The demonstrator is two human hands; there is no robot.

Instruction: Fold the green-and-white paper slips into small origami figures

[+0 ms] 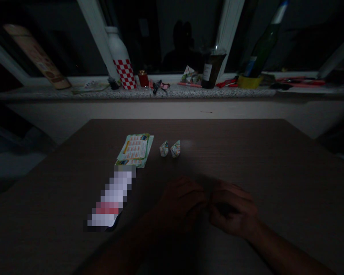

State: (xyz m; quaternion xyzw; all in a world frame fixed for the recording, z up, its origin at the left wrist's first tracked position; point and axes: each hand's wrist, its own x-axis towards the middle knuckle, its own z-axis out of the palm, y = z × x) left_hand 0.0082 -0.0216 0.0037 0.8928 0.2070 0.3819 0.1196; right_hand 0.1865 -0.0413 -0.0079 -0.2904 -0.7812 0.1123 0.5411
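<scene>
My left hand point(182, 196) and my right hand point(235, 208) meet low over the table, right of the middle. Both have their fingers curled and pinched, the tips almost touching. Whatever lies between them is lost in the dark. Just beyond my left hand stand two small folded paper pieces, a left one point(164, 149) and a right one point(176, 149), printed in several colours. A stack of printed paper sheets point(134, 148) rests to their left. Nearer to me, a phone point(113, 200) with a lit, blurred-out screen lies beside my left forearm.
The wooden table point(246, 149) ends at a wall below a granite windowsill point(177, 91). Along the sill stand a checkered white and red bottle point(124, 70), a tan tumbler point(41, 57), a dark drink cup point(212, 70), a green bottle point(262, 49) and small clutter. The light is dim.
</scene>
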